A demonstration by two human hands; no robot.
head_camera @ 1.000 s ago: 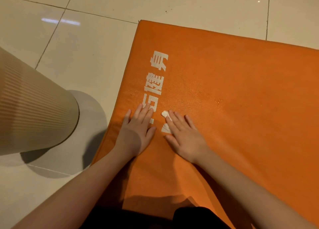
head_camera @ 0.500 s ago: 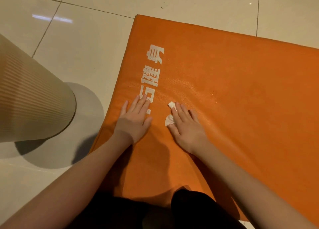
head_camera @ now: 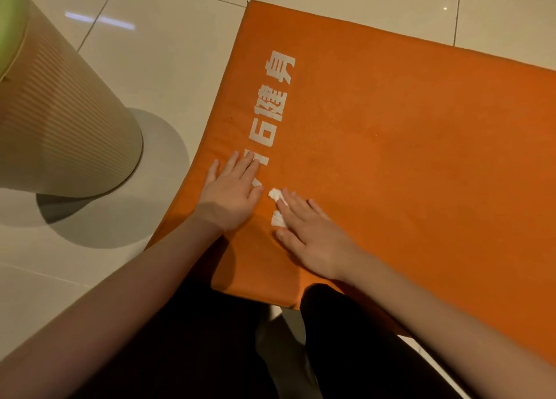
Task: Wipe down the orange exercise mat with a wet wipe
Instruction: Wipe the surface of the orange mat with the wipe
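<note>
On padded mat (head_camera: 406,158), right hand (head_camera: 313,236) presses crumpled wipe (head_camera: 275,193).

Orange mat (head_camera: 406,164) flat on floor — white wipe (head_camera: 275,194) crumpled atop.

Counted on the floor: one orange exercise mat (head_camera: 406,158); one wet wipe (head_camera: 275,193); two hands, left hand (head_camera: 231,192) and right hand (head_camera: 313,236); one ribbed beige bin (head_camera: 69,122).

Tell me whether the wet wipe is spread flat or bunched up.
Bunched up: only a small crumpled white wad of the wet wipe shows under the straight fingers of the right hand, on the orange mat.
</note>
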